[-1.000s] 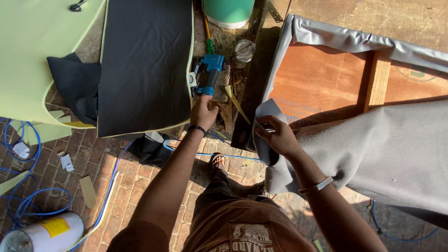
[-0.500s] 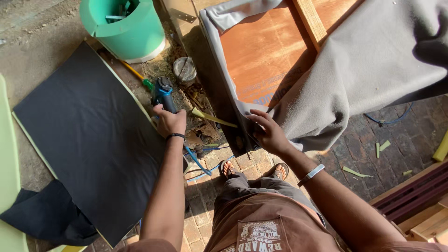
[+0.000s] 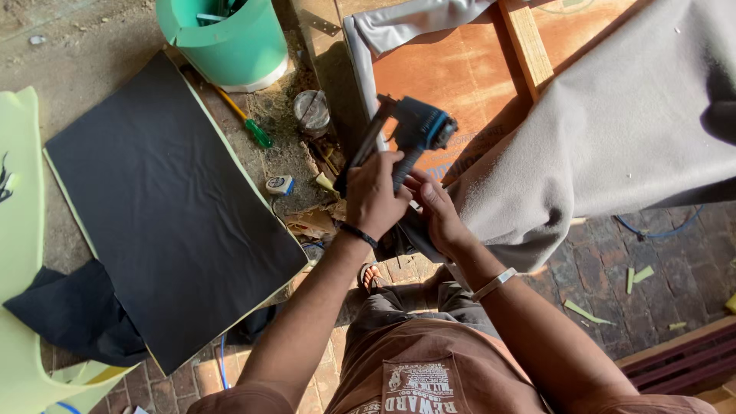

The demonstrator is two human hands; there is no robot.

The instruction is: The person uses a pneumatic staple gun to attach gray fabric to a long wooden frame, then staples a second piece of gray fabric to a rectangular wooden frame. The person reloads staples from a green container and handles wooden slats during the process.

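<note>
My left hand (image 3: 373, 193) grips the handle of a blue and black staple gun (image 3: 410, 132), lifted over the corner of a wooden frame (image 3: 460, 73). My right hand (image 3: 437, 211) sits just beside it, fingers touching the gun's underside and the edge of the grey fabric (image 3: 613, 130) that drapes over the frame. The gun's nose points toward the frame's brown board.
A black sheet on pale green foam (image 3: 165, 207) lies on the ground to the left. A green bucket (image 3: 222, 38), a green-handled screwdriver (image 3: 244, 119), a small jar (image 3: 312, 111) and a tape measure (image 3: 280, 185) sit near the frame. Foam scraps (image 3: 613, 295) litter the brick floor at right.
My left hand picked the staple gun off the ground and raised it to the frame's corner. My right hand moved from the fabric edge to the gun.
</note>
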